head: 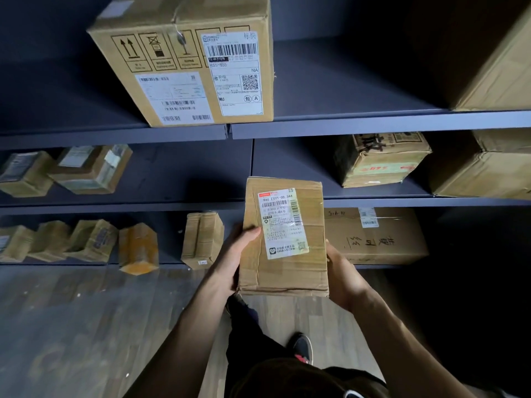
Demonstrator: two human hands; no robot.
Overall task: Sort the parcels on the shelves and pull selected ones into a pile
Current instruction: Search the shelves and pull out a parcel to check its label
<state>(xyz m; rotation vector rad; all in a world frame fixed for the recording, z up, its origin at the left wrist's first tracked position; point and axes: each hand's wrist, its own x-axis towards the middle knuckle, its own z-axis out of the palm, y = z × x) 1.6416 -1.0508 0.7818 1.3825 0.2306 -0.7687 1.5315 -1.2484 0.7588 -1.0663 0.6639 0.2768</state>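
Note:
I hold a small brown cardboard parcel (290, 271) with a white shipping label facing me, in front of the dark shelves. My left hand (238, 254) grips its left edge, thumb on the front face. My right hand (342, 271) grips its right edge, fingers hidden behind the box. A big carton (184, 64) with several labels stands on the top shelf. Two small parcels (86, 170) lie on the middle shelf at left. A row of several small parcels (94, 239) stands on the bottom shelf.
The dark blue shelf rail (373, 126) runs across the view. More cartons sit at right: one taped box (379, 159), a large one (482, 170), a flat carton (376, 237) with handwriting. Wooden floor (86, 326) lies below, with my shoe (301, 347) on it.

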